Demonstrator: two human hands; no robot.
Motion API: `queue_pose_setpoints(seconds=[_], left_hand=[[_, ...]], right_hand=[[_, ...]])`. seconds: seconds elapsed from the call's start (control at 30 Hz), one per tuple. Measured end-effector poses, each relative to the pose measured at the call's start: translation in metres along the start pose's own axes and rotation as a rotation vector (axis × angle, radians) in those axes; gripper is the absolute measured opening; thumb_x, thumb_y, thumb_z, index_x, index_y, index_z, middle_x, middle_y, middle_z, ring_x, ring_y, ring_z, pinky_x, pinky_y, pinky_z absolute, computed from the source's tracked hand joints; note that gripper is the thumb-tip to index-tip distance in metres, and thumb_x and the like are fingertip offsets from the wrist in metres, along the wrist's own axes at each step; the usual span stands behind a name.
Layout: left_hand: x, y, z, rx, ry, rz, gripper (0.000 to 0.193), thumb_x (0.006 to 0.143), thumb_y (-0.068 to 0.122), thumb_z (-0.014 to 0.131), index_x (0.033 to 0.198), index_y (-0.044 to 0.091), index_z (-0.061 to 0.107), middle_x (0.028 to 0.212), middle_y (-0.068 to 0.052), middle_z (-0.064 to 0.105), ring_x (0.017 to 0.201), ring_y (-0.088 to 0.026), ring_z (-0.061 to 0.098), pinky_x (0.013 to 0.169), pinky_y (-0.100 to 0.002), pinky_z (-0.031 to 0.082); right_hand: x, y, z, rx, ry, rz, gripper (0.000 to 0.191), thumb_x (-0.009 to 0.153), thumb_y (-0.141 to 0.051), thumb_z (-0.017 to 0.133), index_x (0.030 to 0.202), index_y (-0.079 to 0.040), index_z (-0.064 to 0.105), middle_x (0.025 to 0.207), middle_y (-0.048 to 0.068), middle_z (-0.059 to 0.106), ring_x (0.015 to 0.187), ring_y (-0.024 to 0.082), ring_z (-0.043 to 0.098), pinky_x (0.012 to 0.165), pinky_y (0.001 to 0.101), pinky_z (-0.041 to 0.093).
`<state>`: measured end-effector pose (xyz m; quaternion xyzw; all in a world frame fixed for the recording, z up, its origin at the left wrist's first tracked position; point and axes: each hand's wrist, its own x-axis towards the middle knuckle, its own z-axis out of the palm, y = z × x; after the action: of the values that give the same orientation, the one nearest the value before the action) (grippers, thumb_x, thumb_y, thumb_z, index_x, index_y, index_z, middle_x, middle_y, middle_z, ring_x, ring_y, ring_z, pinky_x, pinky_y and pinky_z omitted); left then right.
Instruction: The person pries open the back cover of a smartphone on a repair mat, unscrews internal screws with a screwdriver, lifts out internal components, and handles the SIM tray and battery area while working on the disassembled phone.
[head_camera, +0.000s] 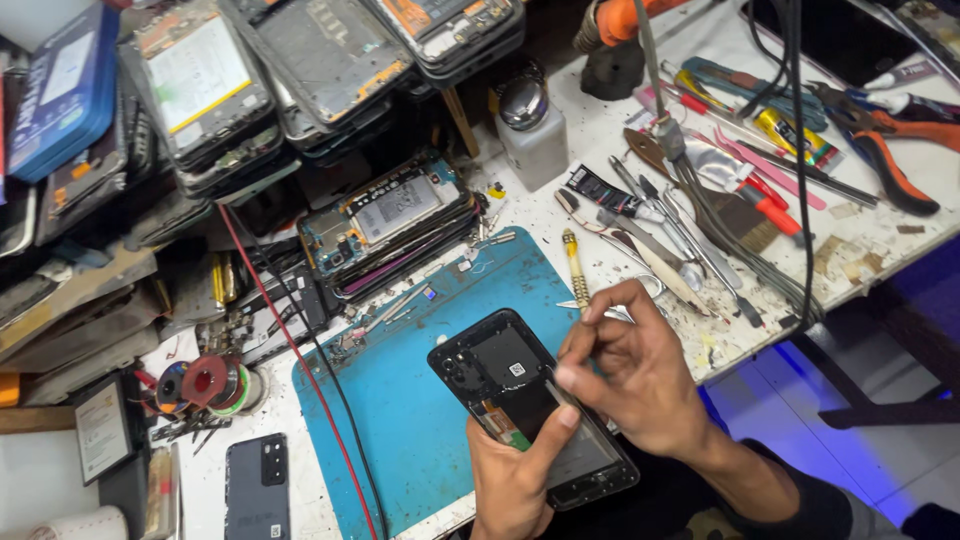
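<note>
Cluttered white repair bench (600, 150) is filling the view, with a blue rubber work mat (420, 420) laid on its front half. We are seeing a black opened smartphone with its back cover off (530, 405) lying tilted on the mat's near right corner, partly overhanging the edge.

Left hand (515, 480) is gripping the phone's lower edge from below, thumb pressing across the exposed inner frame. Right hand (635, 375) is pinching a thin metal tool, probably tweezers (570, 395), fingers pressed together, tip touching the phone's middle section; the tool is too small and blurred to name surely.

We are judging the step as picking or prying at an inner part near the board. Next move is calling for a steady left-hand hold and a fine, light lift with the tip.

Behind the mat, stacks of dismantled phones (390, 225) are piling up; a yellow-handled screwdriver (576, 268) is lying just beside the mat, orange-handled pliers (885, 140) well apart at the right, solder spools (208, 385) at the left.
</note>
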<state>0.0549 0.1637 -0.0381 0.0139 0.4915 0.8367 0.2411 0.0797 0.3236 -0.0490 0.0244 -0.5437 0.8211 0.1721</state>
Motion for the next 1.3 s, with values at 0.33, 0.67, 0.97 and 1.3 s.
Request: queue_pose_setpoints(seconds=[0.33,0.67,0.97,1.3], left_hand=[[-0.003,0.001,-0.001,0.044,-0.066,-0.021,0.028,0.085,-0.005,0.076,0.112,-0.007,0.067,0.098,-0.014,0.076,0.086,-0.018,0.073,0.079,-0.033,0.061],[-0.004,0.014,-0.008,-0.036,-0.144,-0.154,0.035,0.089,-0.002,0.073,0.122,-0.009,0.065,0.104,-0.019,0.075,0.091,-0.025,0.075,0.084,-0.041,0.063],[-0.033,0.038,-0.014,-0.107,-0.219,-0.594,0.046,0.078,0.003,0.076,0.119,-0.008,0.057,0.096,-0.029,0.072,0.087,-0.037,0.078,0.083,-0.051,0.067],[-0.024,0.021,-0.003,0.125,-0.141,-0.123,0.046,0.079,0.0,0.079,0.122,-0.011,0.064,0.096,-0.019,0.077,0.085,-0.025,0.077,0.081,-0.04,0.064]], right_hand=[[-0.007,0.011,-0.011,0.089,-0.016,0.091,0.048,0.092,0.009,0.073,0.127,-0.002,0.042,0.089,0.008,0.058,0.084,0.012,0.059,0.072,0.0233,0.053],[0.001,-0.006,-0.007,-0.001,-0.097,0.135,0.048,0.089,0.007,0.071,0.123,-0.005,0.041,0.082,0.01,0.061,0.067,0.015,0.061,0.056,0.0263,0.055],[-0.026,-0.019,-0.035,-0.11,-0.027,-0.133,0.017,0.101,-0.015,0.066,0.11,-0.001,0.067,0.081,0.014,0.073,0.069,0.023,0.066,0.073,0.0427,0.057],[-0.031,-0.029,0.005,0.051,-0.006,0.234,0.082,0.08,0.011,0.073,0.151,0.006,0.033,0.105,0.021,0.071,0.083,0.016,0.066,0.062,0.0267,0.055]])
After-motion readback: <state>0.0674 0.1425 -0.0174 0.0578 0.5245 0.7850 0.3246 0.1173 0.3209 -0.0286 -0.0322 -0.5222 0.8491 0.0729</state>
